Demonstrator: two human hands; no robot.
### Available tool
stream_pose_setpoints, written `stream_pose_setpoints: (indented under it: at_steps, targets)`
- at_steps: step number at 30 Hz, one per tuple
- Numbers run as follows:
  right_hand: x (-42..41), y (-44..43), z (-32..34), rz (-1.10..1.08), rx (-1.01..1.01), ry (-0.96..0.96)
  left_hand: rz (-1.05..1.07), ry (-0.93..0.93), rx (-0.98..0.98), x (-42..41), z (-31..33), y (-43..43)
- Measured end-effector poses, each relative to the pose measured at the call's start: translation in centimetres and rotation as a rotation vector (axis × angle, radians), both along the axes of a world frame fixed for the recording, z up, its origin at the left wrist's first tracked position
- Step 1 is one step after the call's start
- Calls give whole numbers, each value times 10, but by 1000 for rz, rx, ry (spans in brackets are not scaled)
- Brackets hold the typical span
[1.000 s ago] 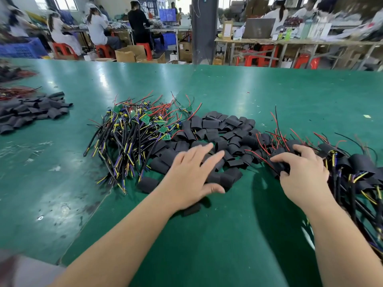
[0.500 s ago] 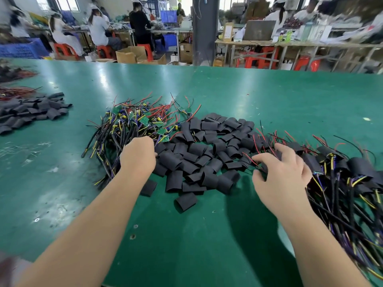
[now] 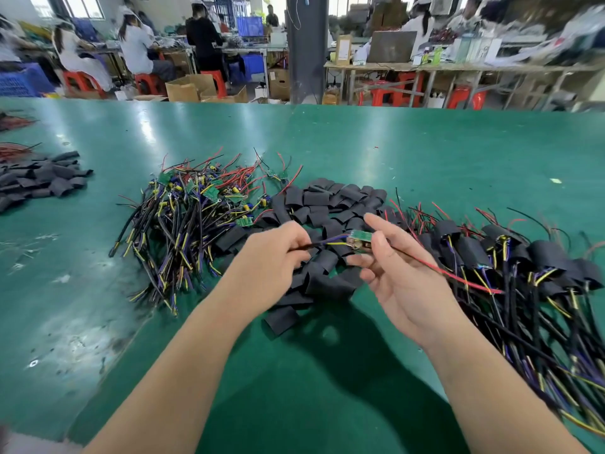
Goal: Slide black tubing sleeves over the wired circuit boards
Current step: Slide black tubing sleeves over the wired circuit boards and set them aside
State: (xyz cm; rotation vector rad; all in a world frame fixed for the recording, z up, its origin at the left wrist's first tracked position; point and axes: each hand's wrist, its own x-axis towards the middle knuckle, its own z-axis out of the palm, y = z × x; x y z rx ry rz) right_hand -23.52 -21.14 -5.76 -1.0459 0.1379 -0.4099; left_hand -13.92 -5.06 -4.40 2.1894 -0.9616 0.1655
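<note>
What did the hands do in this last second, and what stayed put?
The left hand left the loose black sleeves, reached into the unsleeved bundle and came back gripping one cable. The right hand left the finished pile and now pinches that cable's circuit board, lifted above the sleeves. The piles themselves stayed put on the green table.

This is an electronics assembly workshop: a wide green-topped counter (image 3: 425, 152) is heaped with wired green circuit boards (image 3: 196, 204) and short black tubing sleeves (image 3: 327, 204). At upper left, workers in white (image 3: 137, 47) sit on red plastic stools (image 3: 147, 83) beside brown cardboard boxes (image 3: 186, 88).
</note>
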Motion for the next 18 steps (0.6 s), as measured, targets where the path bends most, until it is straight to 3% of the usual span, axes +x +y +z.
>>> stream_pose_setpoints:
  at_steps: [8, 18]
  targets:
    - [3, -2, -5, -128, -60, 86, -73, -227, -102, -19, -13, -22]
    - [1, 2, -4, -147, -223, 175, -50, -307, -131, -20, -18, -19]
